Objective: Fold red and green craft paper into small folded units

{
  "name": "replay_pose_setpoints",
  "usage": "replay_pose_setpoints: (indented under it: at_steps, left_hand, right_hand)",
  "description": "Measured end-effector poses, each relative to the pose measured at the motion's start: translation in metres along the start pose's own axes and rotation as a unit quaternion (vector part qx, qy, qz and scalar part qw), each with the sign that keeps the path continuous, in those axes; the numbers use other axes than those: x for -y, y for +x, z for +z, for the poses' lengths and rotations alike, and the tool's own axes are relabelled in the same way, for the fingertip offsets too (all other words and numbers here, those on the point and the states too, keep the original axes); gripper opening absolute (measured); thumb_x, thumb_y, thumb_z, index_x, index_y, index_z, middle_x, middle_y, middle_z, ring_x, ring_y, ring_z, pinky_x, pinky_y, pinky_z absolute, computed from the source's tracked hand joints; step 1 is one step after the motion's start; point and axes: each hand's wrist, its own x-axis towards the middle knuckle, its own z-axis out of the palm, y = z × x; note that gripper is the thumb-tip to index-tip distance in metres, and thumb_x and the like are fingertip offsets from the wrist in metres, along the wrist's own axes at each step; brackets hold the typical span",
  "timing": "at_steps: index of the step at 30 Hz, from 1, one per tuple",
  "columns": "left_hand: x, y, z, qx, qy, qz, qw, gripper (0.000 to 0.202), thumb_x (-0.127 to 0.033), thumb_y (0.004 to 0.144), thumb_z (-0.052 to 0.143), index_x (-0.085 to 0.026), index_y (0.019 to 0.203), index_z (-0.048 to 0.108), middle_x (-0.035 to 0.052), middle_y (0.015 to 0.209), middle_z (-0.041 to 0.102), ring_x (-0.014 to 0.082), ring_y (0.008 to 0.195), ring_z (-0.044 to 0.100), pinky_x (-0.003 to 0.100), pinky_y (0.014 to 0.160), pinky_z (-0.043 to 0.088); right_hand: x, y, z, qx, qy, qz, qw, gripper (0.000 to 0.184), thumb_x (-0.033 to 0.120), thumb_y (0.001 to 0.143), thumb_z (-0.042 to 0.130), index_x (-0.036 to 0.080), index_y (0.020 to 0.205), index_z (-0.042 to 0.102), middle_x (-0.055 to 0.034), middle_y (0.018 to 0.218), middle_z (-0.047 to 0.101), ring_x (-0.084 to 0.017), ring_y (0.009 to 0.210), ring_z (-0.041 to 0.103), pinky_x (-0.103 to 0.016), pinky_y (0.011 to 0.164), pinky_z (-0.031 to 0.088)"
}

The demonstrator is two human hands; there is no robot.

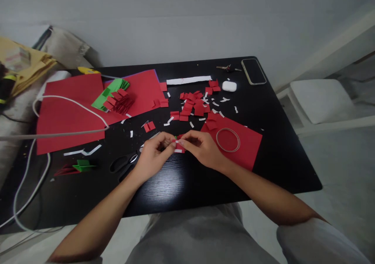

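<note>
Between my two hands, above the front middle of the table, is a small folded red paper piece (179, 147) with white strips on it. My left hand (155, 154) pinches its left side, fingers closed. From the other side, my right hand (203, 148) holds it between thumb and forefinger. A bit of green shows behind the fingertips. Black-handled scissors (120, 165) lie beside my left hand, their blades partly hidden by it. Just beyond my hands is a loose pile of folded red paper pieces (191, 104), with small white strips scattered around.
Red sheets (70, 111) cover the left side, with a stack of folded green paper (109, 94) on them. Another red sheet (246, 139) carries a thin ring (227, 140). A phone (253, 71), a white case (229, 86) and keys (228, 68) lie far right. White cables (43, 178) cross the left.
</note>
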Motion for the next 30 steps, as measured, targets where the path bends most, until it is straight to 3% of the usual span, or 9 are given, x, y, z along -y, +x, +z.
replay_pose_setpoints:
  at_steps: [12, 15, 18, 30]
  left_hand:
    - [-0.003, 0.002, 0.000, 0.003, -0.025, -0.028, 0.999, 0.021, -0.037, 0.089, 0.069, -0.017, 0.087, 0.069, -0.0019, 0.068, 0.061, 0.0116, 0.061, 0.053, 0.024, 0.060, 0.043]
    - [-0.002, 0.001, 0.002, -0.005, -0.016, -0.005, 1.000, 0.020, -0.037, 0.091, 0.069, -0.018, 0.088, 0.070, -0.0019, 0.069, 0.062, 0.0118, 0.062, 0.055, 0.024, 0.061, 0.045]
    - [0.000, -0.001, 0.003, -0.012, 0.010, 0.026, 1.000, 0.017, -0.035, 0.092, 0.069, -0.018, 0.093, 0.072, 0.0015, 0.078, 0.071, 0.0143, 0.068, 0.063, 0.027, 0.068, 0.051]
    - [0.003, -0.006, 0.005, -0.054, 0.163, 0.149, 0.974, 0.010, -0.026, 0.095, 0.066, -0.019, 0.096, 0.074, 0.0018, 0.081, 0.075, 0.0144, 0.070, 0.068, 0.027, 0.071, 0.055]
  right_hand:
    - [-0.002, -0.001, 0.001, -0.042, -0.014, -0.039, 0.998, 0.013, 0.034, 0.091, 0.073, 0.020, 0.093, 0.073, -0.0032, 0.088, 0.077, -0.018, 0.082, 0.073, -0.030, 0.074, 0.059]
    - [-0.004, -0.003, 0.002, -0.095, -0.083, -0.124, 0.984, 0.009, 0.029, 0.093, 0.073, 0.022, 0.099, 0.071, -0.0045, 0.097, 0.076, -0.019, 0.089, 0.074, -0.032, 0.080, 0.062]
    - [-0.007, -0.004, 0.003, -0.109, -0.177, -0.222, 0.952, 0.006, 0.023, 0.098, 0.066, 0.023, 0.095, 0.072, -0.0068, 0.101, 0.075, -0.021, 0.097, 0.073, -0.036, 0.087, 0.062]
    - [-0.016, -0.007, 0.003, -0.080, -0.270, -0.307, 0.909, 0.019, 0.015, 0.103, 0.058, 0.022, 0.114, 0.072, -0.0106, 0.121, 0.078, -0.023, 0.118, 0.073, -0.044, 0.105, 0.062]
